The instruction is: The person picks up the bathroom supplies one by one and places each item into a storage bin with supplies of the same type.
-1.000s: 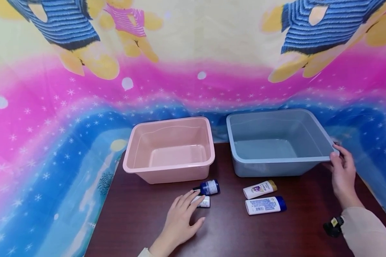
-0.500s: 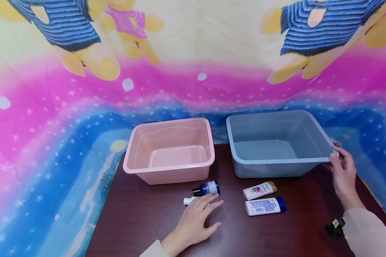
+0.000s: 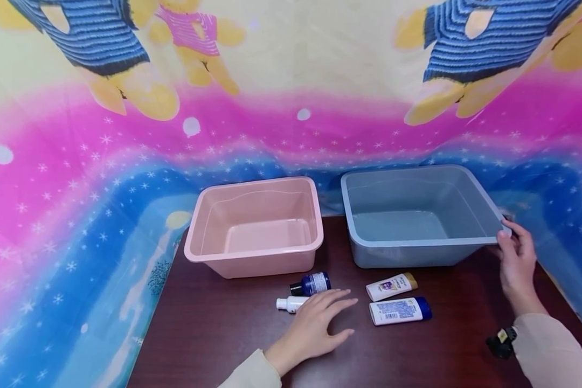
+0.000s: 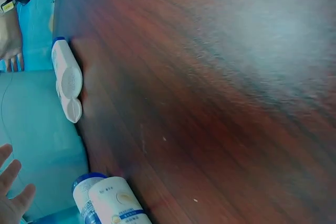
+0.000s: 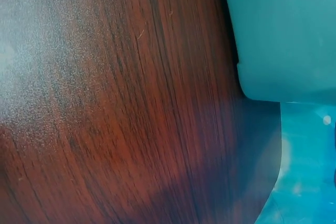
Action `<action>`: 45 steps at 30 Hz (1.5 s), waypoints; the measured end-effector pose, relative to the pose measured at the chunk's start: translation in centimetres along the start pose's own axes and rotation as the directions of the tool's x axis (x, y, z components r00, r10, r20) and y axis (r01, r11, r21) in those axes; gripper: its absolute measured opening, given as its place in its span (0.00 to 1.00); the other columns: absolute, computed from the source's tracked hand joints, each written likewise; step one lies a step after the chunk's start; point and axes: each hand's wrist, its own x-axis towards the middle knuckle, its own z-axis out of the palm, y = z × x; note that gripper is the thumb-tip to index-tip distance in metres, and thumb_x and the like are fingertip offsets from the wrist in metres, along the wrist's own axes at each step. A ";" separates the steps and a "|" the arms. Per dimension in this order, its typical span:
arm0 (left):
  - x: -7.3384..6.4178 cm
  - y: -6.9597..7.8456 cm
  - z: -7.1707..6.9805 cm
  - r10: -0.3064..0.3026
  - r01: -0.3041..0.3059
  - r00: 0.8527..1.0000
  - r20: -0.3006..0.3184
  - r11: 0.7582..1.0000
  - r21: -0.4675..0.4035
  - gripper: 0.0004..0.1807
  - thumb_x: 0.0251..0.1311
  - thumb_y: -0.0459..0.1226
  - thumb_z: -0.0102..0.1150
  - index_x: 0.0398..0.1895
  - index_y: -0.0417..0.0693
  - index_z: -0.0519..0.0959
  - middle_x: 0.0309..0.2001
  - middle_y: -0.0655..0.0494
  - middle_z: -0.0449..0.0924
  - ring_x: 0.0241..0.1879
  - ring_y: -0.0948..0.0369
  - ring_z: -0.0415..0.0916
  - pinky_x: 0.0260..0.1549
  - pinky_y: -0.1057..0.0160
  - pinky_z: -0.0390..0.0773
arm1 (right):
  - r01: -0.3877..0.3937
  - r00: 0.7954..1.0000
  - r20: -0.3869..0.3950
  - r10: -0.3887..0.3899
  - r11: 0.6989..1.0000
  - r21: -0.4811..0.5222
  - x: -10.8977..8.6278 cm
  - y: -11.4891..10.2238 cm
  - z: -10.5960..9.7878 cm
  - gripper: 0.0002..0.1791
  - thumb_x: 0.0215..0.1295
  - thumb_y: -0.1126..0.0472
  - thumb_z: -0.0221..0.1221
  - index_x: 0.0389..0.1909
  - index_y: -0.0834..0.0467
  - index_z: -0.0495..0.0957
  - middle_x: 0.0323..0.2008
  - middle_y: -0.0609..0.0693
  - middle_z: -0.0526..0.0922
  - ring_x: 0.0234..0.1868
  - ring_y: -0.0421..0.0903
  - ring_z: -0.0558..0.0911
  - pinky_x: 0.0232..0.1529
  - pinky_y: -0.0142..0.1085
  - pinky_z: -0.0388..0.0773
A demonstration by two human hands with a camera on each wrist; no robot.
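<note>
My left hand (image 3: 315, 326) is spread over the table with nothing in its grasp. Partly under it lies a small white bottle (image 3: 291, 304). Just behind that is a dark blue bottle (image 3: 315, 283) with a black cap. To the right are a white bottle with a gold cap (image 3: 390, 286) and a white bottle with a blue cap (image 3: 399, 311), both lying flat. At the far right, my right hand (image 3: 518, 264) holds the front right corner of the blue-grey basin (image 3: 402, 255), thumb on the rim. Left fingers (image 4: 10, 174) appear at the left wrist view's edge.
A pink basin (image 3: 262, 264) stands left of the blue-grey one, both at the back of the dark wooden table (image 3: 199, 334). Behind them hangs a printed cloth (image 3: 291, 134). A small black device (image 3: 501, 342) is on the right wrist.
My left hand has moved right across the small bottles, uncovering the dark blue bottle and the white bottle's cap end. The right hand stays on the basin corner.
</note>
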 end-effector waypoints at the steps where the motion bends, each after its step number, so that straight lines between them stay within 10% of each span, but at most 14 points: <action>1: 0.2 0.0 0.1 -0.001 0.001 1.000 0.003 1.000 -0.001 0.32 0.56 0.56 0.56 0.65 0.66 0.65 0.65 0.65 0.63 0.64 0.63 0.59 0.59 0.57 0.64 | -0.003 1.000 -0.010 0.003 1.000 0.007 0.0 0.0 0.1 0.21 0.65 0.72 0.51 0.60 0.65 0.67 0.48 0.53 0.73 0.42 0.41 0.78 0.34 0.25 0.77; 25: 4.2 1.1 4.2 -0.007 0.009 0.998 0.062 1.000 -0.030 0.29 0.55 0.58 0.56 0.62 0.68 0.69 0.59 0.67 0.70 0.61 0.69 0.62 0.58 0.65 0.63 | 0.011 0.989 -0.144 -0.011 1.000 -0.005 0.1 0.3 0.6 0.18 0.64 0.70 0.53 0.56 0.65 0.71 0.47 0.55 0.73 0.42 0.43 0.76 0.31 0.25 0.77; 45: 5.9 2.9 6.2 -0.034 0.040 0.995 0.095 0.997 -0.062 0.28 0.56 0.58 0.55 0.61 0.69 0.69 0.58 0.70 0.70 0.59 0.71 0.63 0.56 0.64 0.65 | 0.099 0.991 -0.094 -0.099 0.995 -0.006 -0.2 0.9 0.8 0.18 0.66 0.69 0.51 0.57 0.66 0.69 0.50 0.55 0.72 0.45 0.44 0.75 0.37 0.24 0.76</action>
